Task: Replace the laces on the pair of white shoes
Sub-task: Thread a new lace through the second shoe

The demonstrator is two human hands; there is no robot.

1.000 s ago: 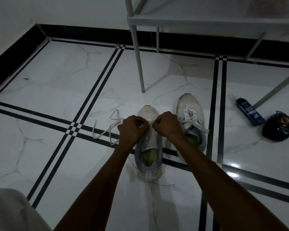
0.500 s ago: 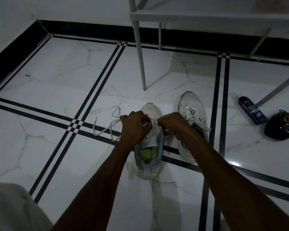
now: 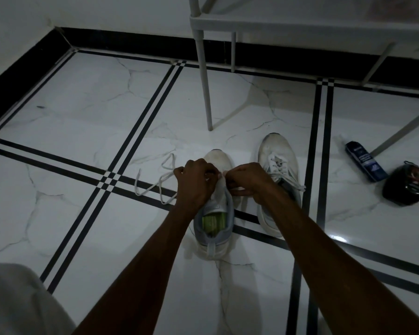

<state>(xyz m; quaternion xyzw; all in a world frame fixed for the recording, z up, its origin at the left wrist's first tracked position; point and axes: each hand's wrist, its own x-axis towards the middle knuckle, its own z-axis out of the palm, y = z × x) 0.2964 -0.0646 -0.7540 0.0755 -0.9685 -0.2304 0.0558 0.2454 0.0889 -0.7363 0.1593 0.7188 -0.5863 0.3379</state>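
White lace (image 3: 221,177) pinched in both our hands, left hand (image 3: 197,182) and right hand (image 3: 248,178), over the left shoe (image 3: 215,213); blue tube's (image 3: 365,161) label's too blurry to read.

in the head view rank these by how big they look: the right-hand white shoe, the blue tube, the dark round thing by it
1. Right-hand white shoe, clearly the largest.
2 and 3. Blue tube and dark round object look about alike: the tube is longer, the round object wider, so no firm order between them.
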